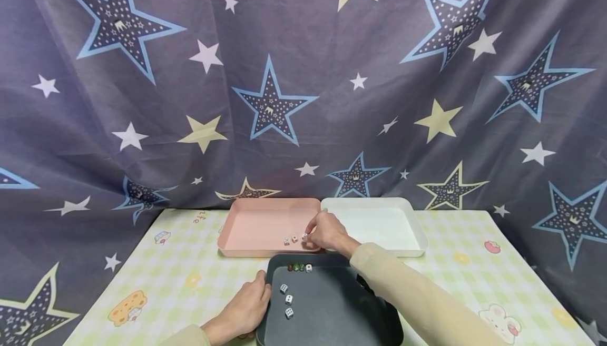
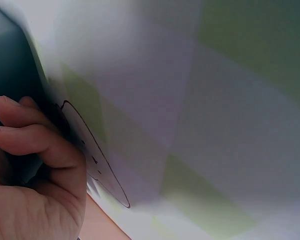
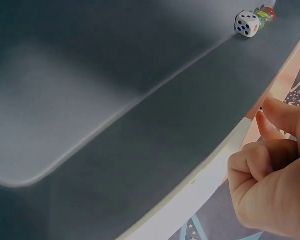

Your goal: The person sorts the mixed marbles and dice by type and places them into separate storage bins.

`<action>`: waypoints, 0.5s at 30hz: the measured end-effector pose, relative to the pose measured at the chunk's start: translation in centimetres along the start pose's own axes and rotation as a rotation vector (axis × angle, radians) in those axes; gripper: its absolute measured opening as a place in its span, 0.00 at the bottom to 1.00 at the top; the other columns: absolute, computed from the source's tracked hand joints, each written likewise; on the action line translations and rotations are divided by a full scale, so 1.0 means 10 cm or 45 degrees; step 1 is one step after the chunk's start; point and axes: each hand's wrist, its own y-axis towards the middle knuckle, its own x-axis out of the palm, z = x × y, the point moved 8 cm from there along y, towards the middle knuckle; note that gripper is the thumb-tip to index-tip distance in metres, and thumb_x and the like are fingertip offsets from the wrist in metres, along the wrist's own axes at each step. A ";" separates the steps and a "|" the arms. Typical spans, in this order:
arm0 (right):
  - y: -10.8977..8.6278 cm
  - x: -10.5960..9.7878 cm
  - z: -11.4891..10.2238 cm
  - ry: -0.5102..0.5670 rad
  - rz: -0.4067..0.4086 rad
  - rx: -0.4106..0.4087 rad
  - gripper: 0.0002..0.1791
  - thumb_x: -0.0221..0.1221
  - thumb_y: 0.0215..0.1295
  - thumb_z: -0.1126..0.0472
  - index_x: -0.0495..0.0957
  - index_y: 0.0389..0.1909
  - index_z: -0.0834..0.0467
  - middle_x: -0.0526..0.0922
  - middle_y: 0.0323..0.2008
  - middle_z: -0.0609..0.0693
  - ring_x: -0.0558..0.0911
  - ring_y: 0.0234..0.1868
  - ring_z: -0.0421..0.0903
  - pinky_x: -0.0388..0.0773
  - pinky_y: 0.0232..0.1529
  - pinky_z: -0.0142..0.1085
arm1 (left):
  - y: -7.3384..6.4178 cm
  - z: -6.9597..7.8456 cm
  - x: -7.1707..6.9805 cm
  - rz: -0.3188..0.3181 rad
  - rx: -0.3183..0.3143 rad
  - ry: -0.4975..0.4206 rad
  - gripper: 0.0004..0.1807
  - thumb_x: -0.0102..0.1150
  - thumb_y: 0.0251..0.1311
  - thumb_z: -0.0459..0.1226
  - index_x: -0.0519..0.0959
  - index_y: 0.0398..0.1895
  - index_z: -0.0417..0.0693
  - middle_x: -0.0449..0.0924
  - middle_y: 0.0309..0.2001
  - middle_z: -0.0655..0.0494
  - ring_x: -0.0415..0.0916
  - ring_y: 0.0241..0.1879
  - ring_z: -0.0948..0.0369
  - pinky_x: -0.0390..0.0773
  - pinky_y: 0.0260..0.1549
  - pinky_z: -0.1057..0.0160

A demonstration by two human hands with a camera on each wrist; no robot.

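Over the near right corner of the pink tray (image 1: 265, 219), my right hand (image 1: 327, 230) pinches a small white die (image 1: 305, 237) between thumb and fingertips. Two more dice (image 1: 286, 241) sit just left of it in that tray. My left hand (image 1: 246, 304) grips the left side of the dark grey tray (image 1: 346, 304), fingers curled at its edge in the left wrist view. Inside the dark tray, three white dice (image 1: 289, 299) form a loose column. Along its far edge stand a white die (image 3: 247, 24), green glassy pieces (image 1: 299, 267) and a reddish one (image 1: 290, 267).
A white tray (image 1: 379, 219) adjoins the pink one on the right, beneath my right forearm. The trays stand on a green checked tablecloth (image 1: 189, 262) with cartoon prints. Behind the table hangs a dark star-patterned curtain (image 1: 303, 72).
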 end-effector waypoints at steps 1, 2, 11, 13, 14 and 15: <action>0.00 0.01 0.00 0.002 -0.002 0.004 0.04 0.78 0.59 0.61 0.91 0.29 0.54 0.90 0.34 0.47 0.84 0.41 0.46 0.84 0.52 0.46 | 0.00 0.00 0.00 -0.001 -0.001 0.000 0.12 0.34 0.82 0.33 0.69 0.44 0.36 0.74 0.16 0.53 0.66 0.03 0.69 0.71 0.01 0.62; 0.01 0.01 -0.01 0.000 -0.002 0.001 0.04 0.78 0.58 0.61 0.91 0.29 0.54 0.89 0.33 0.46 0.84 0.39 0.46 0.84 0.50 0.45 | 0.00 0.00 0.00 -0.002 -0.001 -0.002 0.12 0.34 0.82 0.33 0.69 0.45 0.35 0.74 0.16 0.53 0.66 0.03 0.69 0.71 0.01 0.62; 0.02 0.06 -0.02 -0.006 -0.008 0.013 0.05 0.79 0.56 0.61 0.91 0.28 0.54 0.88 0.30 0.45 0.82 0.32 0.43 0.83 0.39 0.39 | -0.01 0.01 0.00 -0.005 0.001 -0.006 0.12 0.34 0.83 0.33 0.68 0.45 0.35 0.74 0.16 0.53 0.66 0.03 0.68 0.71 0.00 0.61; 0.03 0.06 -0.04 -0.010 -0.004 0.003 0.05 0.78 0.55 0.61 0.91 0.28 0.54 0.89 0.31 0.45 0.82 0.33 0.43 0.83 0.39 0.39 | -0.01 0.01 0.00 -0.004 -0.004 -0.007 0.11 0.35 0.83 0.33 0.68 0.45 0.35 0.73 0.16 0.52 0.66 0.03 0.68 0.70 0.00 0.61; 0.04 0.06 -0.04 -0.019 -0.004 0.007 0.05 0.79 0.55 0.61 0.91 0.28 0.54 0.89 0.32 0.45 0.82 0.34 0.43 0.84 0.41 0.39 | -0.01 0.01 0.00 -0.002 -0.006 -0.004 0.11 0.35 0.83 0.33 0.68 0.45 0.35 0.73 0.16 0.53 0.66 0.03 0.68 0.70 0.00 0.62; 0.04 0.06 -0.04 -0.020 -0.009 0.012 0.05 0.79 0.56 0.61 0.91 0.29 0.54 0.89 0.32 0.45 0.82 0.35 0.44 0.84 0.42 0.40 | -0.01 0.01 0.00 -0.001 -0.010 -0.001 0.11 0.35 0.83 0.33 0.68 0.45 0.36 0.73 0.16 0.52 0.66 0.03 0.68 0.71 0.00 0.62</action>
